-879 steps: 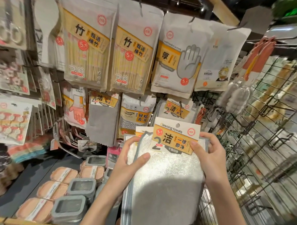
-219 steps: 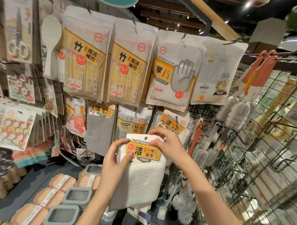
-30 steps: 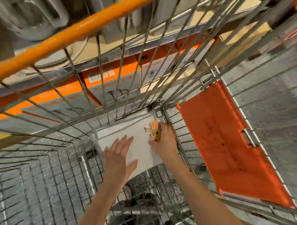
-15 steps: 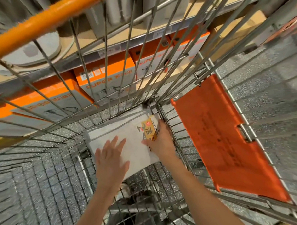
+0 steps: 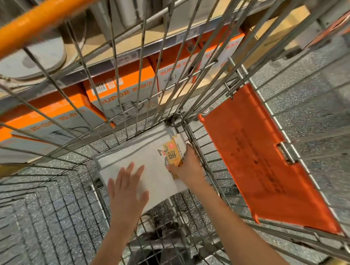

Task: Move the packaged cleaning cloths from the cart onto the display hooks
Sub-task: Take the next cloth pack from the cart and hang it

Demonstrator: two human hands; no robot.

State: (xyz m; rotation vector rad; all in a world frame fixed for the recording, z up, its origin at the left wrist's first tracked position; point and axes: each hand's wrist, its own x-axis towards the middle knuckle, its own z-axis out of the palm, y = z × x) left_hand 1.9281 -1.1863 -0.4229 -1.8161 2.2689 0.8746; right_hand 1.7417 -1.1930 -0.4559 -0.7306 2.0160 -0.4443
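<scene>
I look straight down into a wire cart (image 5: 49, 197). A stack of white packaged cleaning cloths (image 5: 149, 157) lies flat in its far right corner. The top pack carries a yellow header card (image 5: 172, 154) at its right end. My right hand (image 5: 188, 166) grips that card end, thumb on top of the label. My left hand (image 5: 128, 192) hovers flat, fingers spread, over the near left part of the cloth; whether it touches is unclear. The display hooks are out of view.
The cart's orange handle bar (image 5: 45, 14) crosses the top left. An orange plastic flap (image 5: 258, 159) hangs on the right wire wall. Beyond the wires stand orange and white boxes (image 5: 120, 94) on a low shelf. Speckled grey floor (image 5: 310, 97) shows through the mesh.
Between 7 s and 1 s ago the view swung from the hook display down into the cart. Over the last second my right hand stays on the card while my left spreads over the cloth.
</scene>
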